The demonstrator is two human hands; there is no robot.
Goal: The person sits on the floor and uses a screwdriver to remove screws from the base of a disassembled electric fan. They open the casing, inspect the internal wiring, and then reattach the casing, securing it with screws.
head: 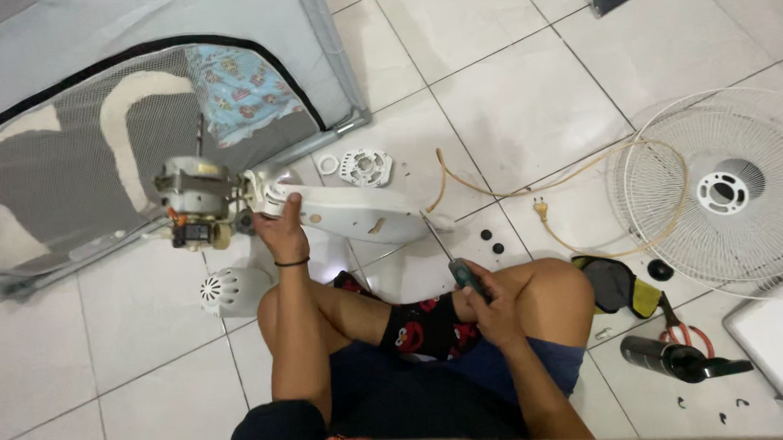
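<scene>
The white fan body (347, 209) lies across the tiles, its bare motor (193, 207) just beyond the left hand (279, 229), which is closed round the neck. The right hand (492, 308) is wrapped round a screwdriver (450, 257), tip at the body's far end — seemingly mid-disassembly; next, seat the tip squarely.
</scene>
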